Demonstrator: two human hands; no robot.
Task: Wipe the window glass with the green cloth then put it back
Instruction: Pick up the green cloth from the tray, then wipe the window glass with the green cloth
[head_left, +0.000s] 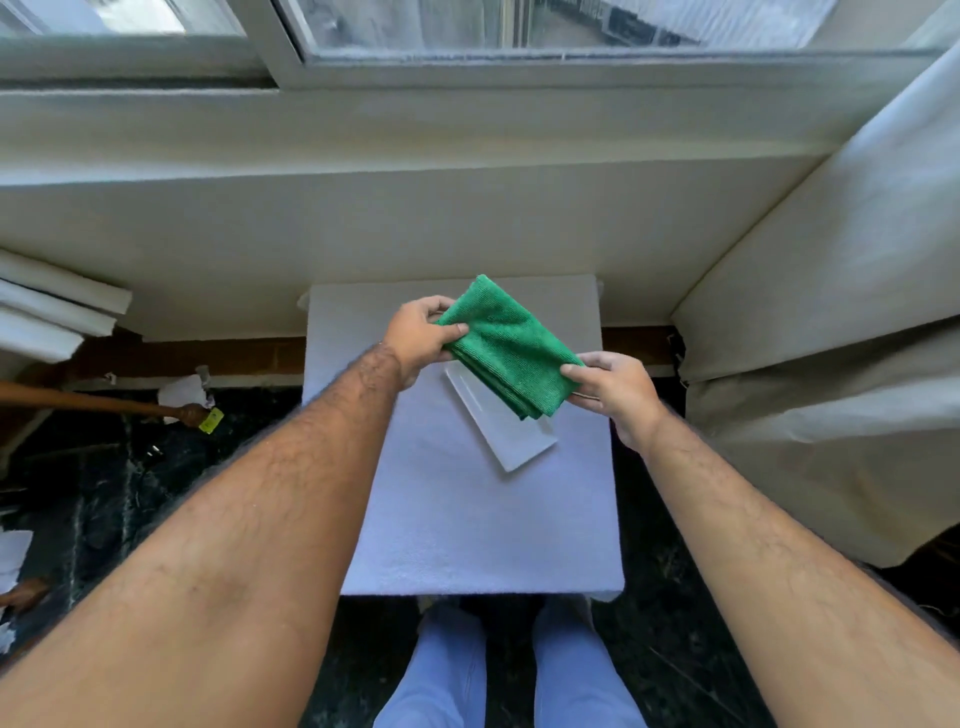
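Note:
A folded green cloth (506, 345) is held above a white rectangular tray (511, 431) that lies on a small table covered with a pale cloth (467, 519). My left hand (418, 335) pinches the cloth's left edge. My right hand (615, 387) pinches its right corner. The window glass (545, 23) runs along the top of the view, behind a white frame (280, 47) and above a wide sill.
A beige curtain (831, 338) hangs at the right. White rolled sheets (52, 306) and a wooden stick with a yellow tag (210, 420) lie at the left, over a dark floor with paper scraps. My legs stand below the table's near edge.

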